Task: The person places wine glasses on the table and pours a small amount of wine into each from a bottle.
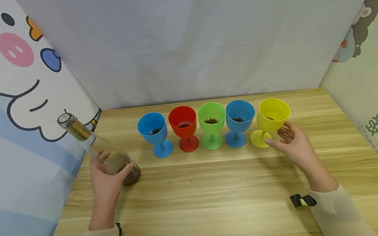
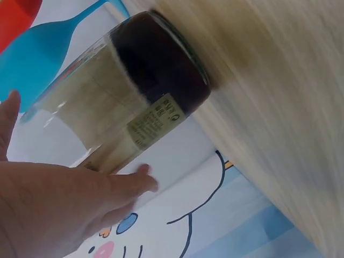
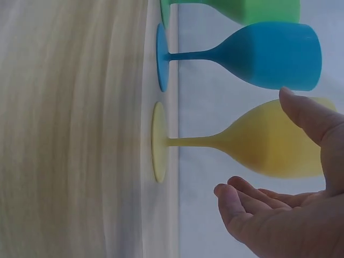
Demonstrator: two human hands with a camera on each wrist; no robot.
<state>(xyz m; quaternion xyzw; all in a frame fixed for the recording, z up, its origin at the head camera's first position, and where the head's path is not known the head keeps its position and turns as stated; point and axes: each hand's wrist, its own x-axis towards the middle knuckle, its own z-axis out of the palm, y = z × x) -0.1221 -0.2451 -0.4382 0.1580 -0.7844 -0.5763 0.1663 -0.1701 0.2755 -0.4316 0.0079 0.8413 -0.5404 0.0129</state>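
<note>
A clear glass bottle [image 1: 109, 154] with a gold neck band stands at the left, dark liquid in its bottom. My left hand [image 1: 107, 181] is around its near side, thumb and fingers spread; the left wrist view shows a gap between the thumb and the bottle [image 2: 97, 102]. On the right, my right hand [image 1: 294, 144] is beside a yellow goblet [image 1: 269, 126], its thumb apart from loosely bent fingers. Between the hands stand a blue goblet [image 1: 153, 132], a red goblet [image 1: 188, 130], a green goblet [image 1: 212, 127] and another blue goblet [image 1: 237, 126], upright in a row with dark liquid inside.
The wooden table [image 1: 212, 202] meets a pale back wall [image 1: 188, 46]. Cartoon-printed panels flank it, a left panel [image 1: 12, 116] and a right panel [image 1: 367, 98]. Small specks [image 1: 192, 180] lie in front of the goblets. A black strap piece [image 1: 303, 200] is by the right sleeve.
</note>
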